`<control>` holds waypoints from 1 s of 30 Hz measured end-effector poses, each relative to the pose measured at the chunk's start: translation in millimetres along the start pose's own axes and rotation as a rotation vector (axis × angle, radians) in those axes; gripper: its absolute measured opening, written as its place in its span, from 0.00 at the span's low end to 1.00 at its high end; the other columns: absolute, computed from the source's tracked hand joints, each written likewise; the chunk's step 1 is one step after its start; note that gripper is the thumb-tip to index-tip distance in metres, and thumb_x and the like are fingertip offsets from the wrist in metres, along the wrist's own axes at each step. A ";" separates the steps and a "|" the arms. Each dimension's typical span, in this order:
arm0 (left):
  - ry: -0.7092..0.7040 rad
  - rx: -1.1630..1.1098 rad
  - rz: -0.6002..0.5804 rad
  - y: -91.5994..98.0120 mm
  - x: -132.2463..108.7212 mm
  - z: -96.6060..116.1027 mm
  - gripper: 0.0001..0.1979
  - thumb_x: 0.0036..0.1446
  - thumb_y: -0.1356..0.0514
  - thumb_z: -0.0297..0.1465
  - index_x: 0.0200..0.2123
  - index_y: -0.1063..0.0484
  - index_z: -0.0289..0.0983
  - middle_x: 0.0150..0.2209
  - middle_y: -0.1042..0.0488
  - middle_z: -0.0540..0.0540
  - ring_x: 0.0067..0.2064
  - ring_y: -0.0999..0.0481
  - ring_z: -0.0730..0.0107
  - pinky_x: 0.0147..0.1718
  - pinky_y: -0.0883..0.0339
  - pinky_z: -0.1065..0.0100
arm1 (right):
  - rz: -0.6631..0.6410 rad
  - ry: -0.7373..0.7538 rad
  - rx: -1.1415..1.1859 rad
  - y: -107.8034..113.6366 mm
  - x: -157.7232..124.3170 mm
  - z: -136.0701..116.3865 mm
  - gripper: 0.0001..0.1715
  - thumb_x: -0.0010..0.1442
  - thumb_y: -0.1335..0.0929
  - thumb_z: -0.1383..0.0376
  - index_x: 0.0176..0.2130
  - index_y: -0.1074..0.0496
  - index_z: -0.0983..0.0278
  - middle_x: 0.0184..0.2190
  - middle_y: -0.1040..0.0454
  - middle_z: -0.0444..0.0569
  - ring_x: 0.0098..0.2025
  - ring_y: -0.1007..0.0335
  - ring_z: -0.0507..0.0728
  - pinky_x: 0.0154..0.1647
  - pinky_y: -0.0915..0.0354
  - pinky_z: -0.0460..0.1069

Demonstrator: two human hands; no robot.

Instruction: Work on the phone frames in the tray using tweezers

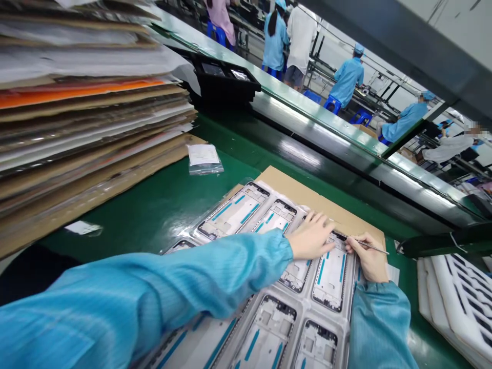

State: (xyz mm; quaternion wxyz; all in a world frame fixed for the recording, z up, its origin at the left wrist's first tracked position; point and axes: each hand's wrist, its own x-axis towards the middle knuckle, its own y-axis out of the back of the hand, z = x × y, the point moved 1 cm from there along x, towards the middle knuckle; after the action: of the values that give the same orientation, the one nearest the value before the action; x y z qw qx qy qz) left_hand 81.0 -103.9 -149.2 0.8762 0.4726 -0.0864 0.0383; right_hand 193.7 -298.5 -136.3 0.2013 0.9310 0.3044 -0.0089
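Observation:
A clear plastic tray (348, 307) of several phone frames lies on a cardboard sheet (295, 190) on the green bench. My left hand (311, 236) rests flat, fingers stretched out, on the top of one phone frame (330, 274). My right hand (369, 259) pinches thin metal tweezers (371, 247), whose tip points at the upper edge of that same frame, just beside my left fingertips. Both arms wear blue sleeves.
A tall pile of cardboard and tray sheets (88, 118) fills the left. A small plastic bag (203, 159) lies on the green mat. White trays (457, 297) stack at the right. A black bin (226, 82) sits by the conveyor; people in blue coats work beyond it.

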 end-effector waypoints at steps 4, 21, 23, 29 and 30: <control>-0.069 0.062 0.073 -14.7 -4.9 4.6 0.24 0.62 0.49 0.44 0.53 0.35 0.33 0.59 0.42 0.35 0.65 0.48 0.50 0.63 0.59 0.49 | -0.015 -0.002 -0.029 0.2 0.9 3.6 0.18 0.53 0.27 0.57 0.32 0.31 0.69 0.29 0.26 0.53 0.29 0.30 0.53 0.33 0.33 0.48; -0.104 0.126 0.083 -13.7 -8.7 5.0 0.21 0.63 0.51 0.43 0.49 0.32 0.34 0.60 0.43 0.35 0.65 0.48 0.49 0.62 0.55 0.50 | 0.011 -0.009 -0.145 -2.7 -2.7 -4.2 0.20 0.53 0.27 0.54 0.34 0.29 0.70 0.30 0.26 0.53 0.30 0.29 0.53 0.34 0.33 0.48; -0.107 0.131 0.082 -13.4 -8.6 5.0 0.21 0.63 0.51 0.43 0.50 0.32 0.35 0.60 0.43 0.35 0.64 0.47 0.50 0.62 0.55 0.50 | 0.003 -0.004 -0.142 -2.3 -2.5 -3.0 0.20 0.53 0.27 0.54 0.34 0.29 0.70 0.30 0.26 0.53 0.30 0.29 0.54 0.35 0.33 0.49; -0.097 0.132 0.067 -12.7 -7.4 5.2 0.21 0.63 0.52 0.42 0.51 0.32 0.34 0.60 0.43 0.35 0.64 0.46 0.52 0.63 0.55 0.50 | 0.005 -0.007 -0.153 -0.5 -2.9 0.6 0.20 0.53 0.28 0.54 0.34 0.29 0.70 0.30 0.26 0.53 0.30 0.29 0.54 0.35 0.33 0.49; -0.093 0.129 0.061 -12.7 -7.3 5.3 0.21 0.63 0.51 0.41 0.50 0.32 0.33 0.60 0.43 0.35 0.64 0.46 0.52 0.63 0.55 0.50 | 0.006 -0.008 -0.153 -0.3 -3.0 0.5 0.20 0.53 0.28 0.54 0.34 0.29 0.70 0.30 0.26 0.53 0.30 0.29 0.54 0.35 0.33 0.50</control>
State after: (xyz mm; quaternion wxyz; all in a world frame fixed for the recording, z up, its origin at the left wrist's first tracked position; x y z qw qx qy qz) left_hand 75.2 -115.2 -158.2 0.8375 0.5264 -0.1386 0.0485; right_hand 191.2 -300.2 -136.5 0.2733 0.9137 0.3006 0.0113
